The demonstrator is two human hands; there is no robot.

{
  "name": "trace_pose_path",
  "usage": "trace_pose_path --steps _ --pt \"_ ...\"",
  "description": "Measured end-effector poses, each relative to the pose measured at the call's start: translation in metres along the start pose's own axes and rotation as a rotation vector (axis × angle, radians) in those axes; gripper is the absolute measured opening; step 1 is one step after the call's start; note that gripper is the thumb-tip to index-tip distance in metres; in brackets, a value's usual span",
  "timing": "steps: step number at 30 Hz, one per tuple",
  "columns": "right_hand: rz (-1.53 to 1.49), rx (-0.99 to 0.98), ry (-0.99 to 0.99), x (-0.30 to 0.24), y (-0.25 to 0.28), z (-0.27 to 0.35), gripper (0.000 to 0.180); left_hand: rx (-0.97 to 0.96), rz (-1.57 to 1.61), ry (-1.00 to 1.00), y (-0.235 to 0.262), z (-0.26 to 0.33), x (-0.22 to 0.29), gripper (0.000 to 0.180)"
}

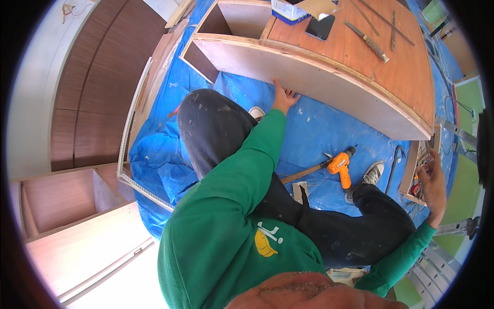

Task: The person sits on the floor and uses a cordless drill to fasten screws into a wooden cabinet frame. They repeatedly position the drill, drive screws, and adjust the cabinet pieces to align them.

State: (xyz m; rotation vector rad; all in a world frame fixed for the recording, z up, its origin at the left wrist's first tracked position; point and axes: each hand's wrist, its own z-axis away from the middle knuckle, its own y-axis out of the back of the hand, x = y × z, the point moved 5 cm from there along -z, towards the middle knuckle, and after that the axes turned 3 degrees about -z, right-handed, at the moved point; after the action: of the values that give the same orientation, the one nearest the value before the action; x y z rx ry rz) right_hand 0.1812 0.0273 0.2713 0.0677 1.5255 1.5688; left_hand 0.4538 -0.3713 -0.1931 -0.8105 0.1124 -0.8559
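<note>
A long plywood cabinet point(309, 69) lies in front of me with its pale side panel toward me. My left hand point(284, 97) is at that panel's lower edge, fingers stretched and spread against it. To the right, my right hand point(434, 188) is over a wooden toolbox point(407, 194) of small tools, its fingers apart and slightly bent. What those fingertips touch is hard to make out. An orange cordless drill point(339, 168) lies between my legs, beside a hammer point(309, 172) with a wooden handle. A dark hooked bar point(394, 170) rests next to the toolbox.
Blue sheeting point(303, 129) covers the floor. On the cabinet top are a chisel-like tool point(371, 45), a black phone point(320, 28), a blue-and-white box point(288, 11) and thin strips. An aluminium ladder point(432, 273) stands right; another wooden unit point(56, 201) is at left.
</note>
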Motion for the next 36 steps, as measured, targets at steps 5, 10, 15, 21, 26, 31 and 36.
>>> trace_pose_path --steps 5,10,15,21,26,31,36 --pt "0.015 0.022 0.056 0.005 0.001 -0.004 0.065 0.023 0.012 -0.004 0.002 0.001 0.002 0.117" --pt "0.035 0.048 0.046 0.009 0.006 0.001 0.065 0.018 0.006 0.010 -0.004 -0.002 -0.006 0.115" --pt "0.038 0.040 0.031 -0.001 0.004 -0.001 0.064 0.016 -0.009 0.004 0.002 0.000 0.003 0.116" --pt "0.043 0.044 0.052 0.003 0.004 0.000 0.064 0.012 -0.004 0.014 0.000 0.002 0.000 0.114" --pt "0.026 0.033 0.066 0.008 0.002 -0.004 0.064 0.014 0.009 -0.011 0.001 0.002 0.001 0.117" --pt "0.002 0.007 0.049 0.008 0.001 -0.004 0.064 0.030 -0.007 -0.013 -0.003 0.007 -0.002 0.117" --pt "0.033 0.014 0.075 0.004 0.004 -0.004 0.063 0.049 0.007 -0.021 0.000 0.002 -0.002 0.113"
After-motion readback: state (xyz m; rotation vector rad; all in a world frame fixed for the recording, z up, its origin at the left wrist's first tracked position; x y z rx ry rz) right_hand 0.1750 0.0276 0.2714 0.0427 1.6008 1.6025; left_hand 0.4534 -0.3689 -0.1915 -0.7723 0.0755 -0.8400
